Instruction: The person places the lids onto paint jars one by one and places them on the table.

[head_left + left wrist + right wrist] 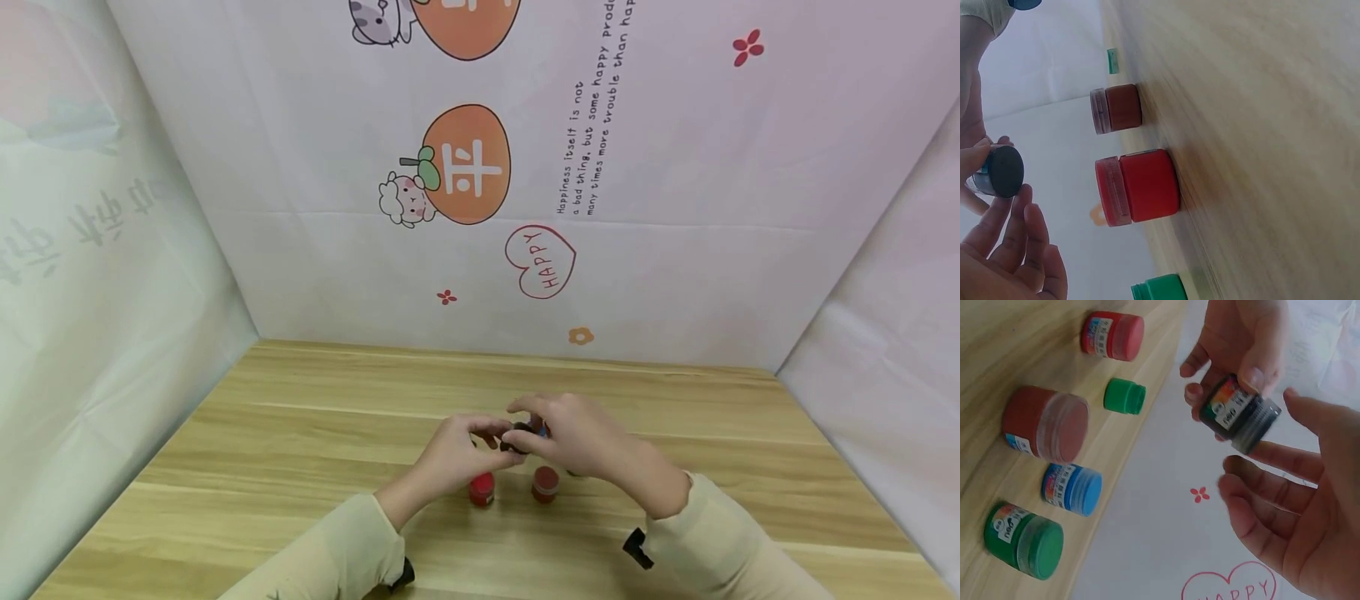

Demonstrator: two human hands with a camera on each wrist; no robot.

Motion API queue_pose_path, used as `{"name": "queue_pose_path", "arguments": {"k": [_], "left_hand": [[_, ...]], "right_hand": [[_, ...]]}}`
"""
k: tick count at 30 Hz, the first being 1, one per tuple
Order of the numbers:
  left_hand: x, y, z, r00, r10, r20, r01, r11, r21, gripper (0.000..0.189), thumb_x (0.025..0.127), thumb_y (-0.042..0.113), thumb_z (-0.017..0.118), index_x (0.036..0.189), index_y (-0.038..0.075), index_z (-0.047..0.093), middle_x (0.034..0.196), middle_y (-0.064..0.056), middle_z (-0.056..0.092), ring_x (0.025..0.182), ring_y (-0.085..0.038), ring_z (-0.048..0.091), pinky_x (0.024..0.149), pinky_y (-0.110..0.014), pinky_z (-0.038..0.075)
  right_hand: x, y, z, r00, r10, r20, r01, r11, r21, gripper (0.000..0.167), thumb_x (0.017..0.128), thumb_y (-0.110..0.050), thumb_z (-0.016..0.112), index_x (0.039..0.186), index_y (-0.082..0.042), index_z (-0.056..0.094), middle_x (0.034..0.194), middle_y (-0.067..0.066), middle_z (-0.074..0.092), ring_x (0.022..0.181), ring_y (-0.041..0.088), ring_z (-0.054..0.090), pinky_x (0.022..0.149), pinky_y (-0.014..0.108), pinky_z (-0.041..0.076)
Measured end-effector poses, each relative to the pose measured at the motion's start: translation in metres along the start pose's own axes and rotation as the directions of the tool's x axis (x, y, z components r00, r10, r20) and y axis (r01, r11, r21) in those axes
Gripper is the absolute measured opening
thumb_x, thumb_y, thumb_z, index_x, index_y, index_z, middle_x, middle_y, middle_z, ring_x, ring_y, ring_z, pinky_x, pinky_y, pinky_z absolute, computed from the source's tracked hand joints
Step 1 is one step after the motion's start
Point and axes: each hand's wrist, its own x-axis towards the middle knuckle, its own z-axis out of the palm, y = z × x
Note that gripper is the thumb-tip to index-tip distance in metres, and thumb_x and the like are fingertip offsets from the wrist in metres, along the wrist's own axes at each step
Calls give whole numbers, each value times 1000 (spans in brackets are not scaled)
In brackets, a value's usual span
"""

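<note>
Pale wooden table (300, 417); white cartoon-printed backdrop (675, 208) on three sides

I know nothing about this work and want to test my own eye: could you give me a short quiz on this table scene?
1. True or false: the black jar rests on the table.
2. What colour is the small jar between the brown jar and the green jar?
3. Which grip pinches the black jar? A: left hand. B: right hand. C: neither.
Key: 1 false, it is held in the air; 2 blue; 3 A.
</note>
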Motion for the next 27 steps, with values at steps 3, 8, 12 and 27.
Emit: {"name": "queue_pose_path", "arguments": {"k": [3, 8, 12, 27], "left_hand": [[0, 0, -2, 1000, -5, -1, 5, 1000, -9, 28, 87, 29, 84, 111, 14, 79, 101, 8, 73, 95, -18, 61, 76, -34, 53], [1, 0, -4, 1000, 2, -2, -2, 1000, 0, 27, 87, 26, 84, 110, 14, 79, 100, 8, 74, 94, -18, 61, 74, -33, 52], [1, -1, -3, 1000, 11, 3, -11, 1000, 2, 26, 87, 26, 84, 109, 14, 79, 101, 8, 74, 94, -17, 61, 76, -35, 52], [0, 3, -1, 1000, 11, -28, -12, 1000, -16, 25, 85, 29, 85, 106, 17, 80, 100, 9, 74, 96, -17, 61, 76, -33, 52]], "right_hand": [[-2, 4, -4, 998, -61, 12, 60, 997, 48, 35, 95, -23, 76, 125, -6, 69, 107, 0, 70, 85, 8, 64, 71, 27, 54], [-1, 8, -7, 975, -219, 28, 215, 972, 97, 35, 88, 1, 79, 121, -7, 72, 118, -1, 68, 100, 14, 65, 81, 30, 56], [-1, 8, -7, 976, -215, 37, 210, 971, 115, 32, 90, 0, 78, 121, -7, 74, 115, -2, 69, 97, 11, 64, 79, 27, 55], [2, 2, 8, 990, -91, -109, 87, 995, -38, 20, 99, -26, 71, 108, -9, 73, 80, -8, 60, 64, 1, 50, 57, 21, 45]]}}
